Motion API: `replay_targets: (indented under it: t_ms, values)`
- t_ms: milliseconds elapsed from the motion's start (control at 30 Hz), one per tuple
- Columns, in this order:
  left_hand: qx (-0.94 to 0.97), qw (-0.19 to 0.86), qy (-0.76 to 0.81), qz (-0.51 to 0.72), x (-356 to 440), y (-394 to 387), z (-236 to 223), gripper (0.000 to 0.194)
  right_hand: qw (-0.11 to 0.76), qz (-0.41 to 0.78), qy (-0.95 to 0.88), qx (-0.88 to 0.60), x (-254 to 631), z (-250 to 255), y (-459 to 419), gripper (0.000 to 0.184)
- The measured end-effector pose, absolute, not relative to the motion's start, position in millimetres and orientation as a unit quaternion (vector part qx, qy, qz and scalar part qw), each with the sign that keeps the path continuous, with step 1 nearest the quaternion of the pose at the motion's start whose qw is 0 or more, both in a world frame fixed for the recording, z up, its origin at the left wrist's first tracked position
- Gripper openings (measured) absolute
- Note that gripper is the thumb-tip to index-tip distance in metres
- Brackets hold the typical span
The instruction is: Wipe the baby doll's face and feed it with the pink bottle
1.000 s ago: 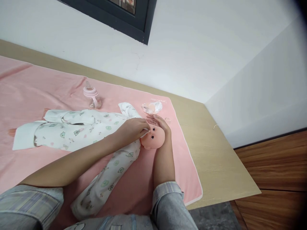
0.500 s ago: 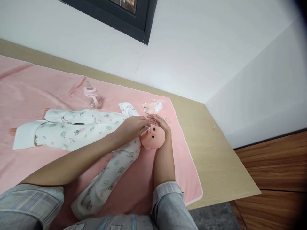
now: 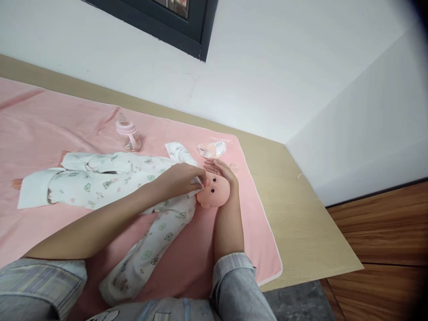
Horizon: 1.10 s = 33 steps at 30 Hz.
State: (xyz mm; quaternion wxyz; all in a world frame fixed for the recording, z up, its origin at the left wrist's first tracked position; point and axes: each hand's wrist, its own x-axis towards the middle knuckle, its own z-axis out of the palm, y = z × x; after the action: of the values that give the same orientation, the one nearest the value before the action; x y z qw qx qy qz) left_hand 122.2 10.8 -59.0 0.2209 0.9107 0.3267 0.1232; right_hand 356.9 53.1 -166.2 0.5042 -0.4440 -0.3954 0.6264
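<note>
A baby doll in a white printed romper lies on a pink blanket, its bare pink head to the right. My left hand is closed in a pinch on a small white wipe, pressed at the doll's face near the collar. My right hand cups the far side of the doll's head, fingers together and curved around it.
A pink baby bottle stands on the blanket behind the doll. A clear plastic packet lies past the head. The wooden table ends at the right and front edges; white walls stand behind.
My left hand has drawn the wipe slightly left, from the doll's eye area toward its cheek and collar. My right hand stays on the head.
</note>
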Motion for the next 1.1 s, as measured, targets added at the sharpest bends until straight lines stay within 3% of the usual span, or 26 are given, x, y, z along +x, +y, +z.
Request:
replay_targets:
  t_ms: [767, 1100]
  values:
    - [0.91, 0.176, 0.352, 0.131, 119.9, 18.3, -61.8, 0.008, 0.495, 0.636, -0.423, -0.415, 364.2, -180.1, 61.9, 0.027]
    - [0.9, 0.179, 0.36, 0.169, 125.8, 17.0, -66.4, 0.014, 0.501, 0.607, -0.436, -0.436, 360.1, -172.4, 53.6, 0.041]
